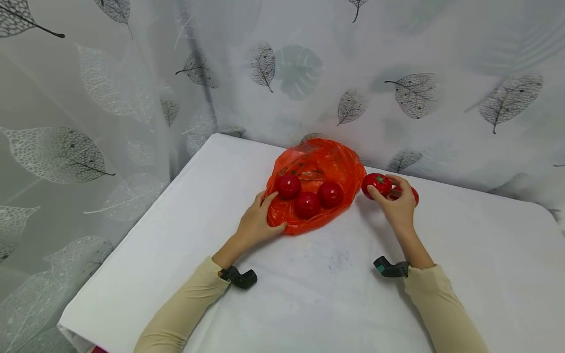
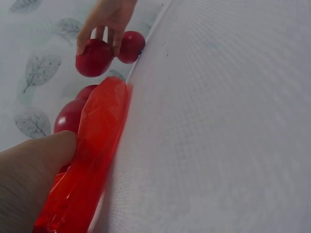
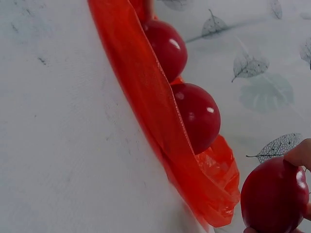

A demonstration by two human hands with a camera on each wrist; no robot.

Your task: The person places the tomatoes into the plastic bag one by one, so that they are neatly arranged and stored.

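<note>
An orange-red plastic bag (image 1: 318, 162) lies spread on the table, with three red tomatoes (image 1: 307, 205) in it. At its left edge my left hand (image 1: 258, 220) holds the rim, thumb at the near side and fingers at the far side; the thumb also shows over the bag in the left wrist view. My right hand (image 1: 400, 203) pinches a tomato (image 1: 376, 185) with a green star-shaped top, just right of the bag and raised off the table. Another tomato (image 1: 415, 196) sits behind those fingers, partly hidden.
The white-covered table (image 1: 309, 294) reaches back to a leaf-patterned curtain (image 1: 300, 73). A dark wrist device (image 1: 240, 278) sits on the left wrist, and a similar one (image 1: 390, 268) on the right.
</note>
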